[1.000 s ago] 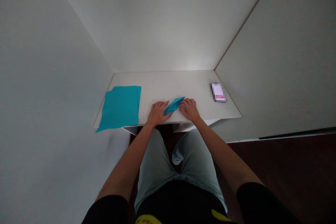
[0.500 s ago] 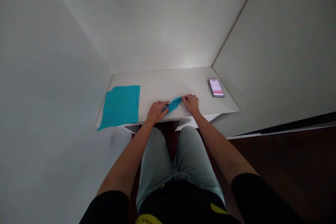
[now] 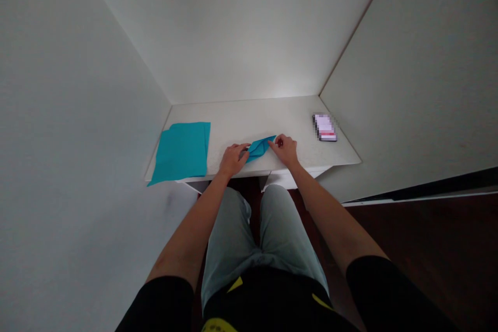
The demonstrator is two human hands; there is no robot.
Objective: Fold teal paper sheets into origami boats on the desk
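Note:
A small folded piece of blue paper (image 3: 258, 149) lies slantwise between my two hands, just above the white desk near its front edge. My left hand (image 3: 233, 160) grips the paper's left end, thumb in front and fingers behind. At the paper's upper right tip, my right hand (image 3: 285, 149) pinches the edge between thumb and fingers. Creases and a partly raised flap show along the paper's middle. The end under my left fingers is hidden.
Flat blue sheets (image 3: 182, 149) lie stacked at the left of the white desk (image 3: 249, 114), one corner over the front edge. A phone (image 3: 325, 127) with a blurred screen lies at the right. Walls enclose the desk at the back and both sides.
The folded paper has opened somewhat, showing more of its creased face, and my right fingers have shifted on its tip. The whole view has moved slightly.

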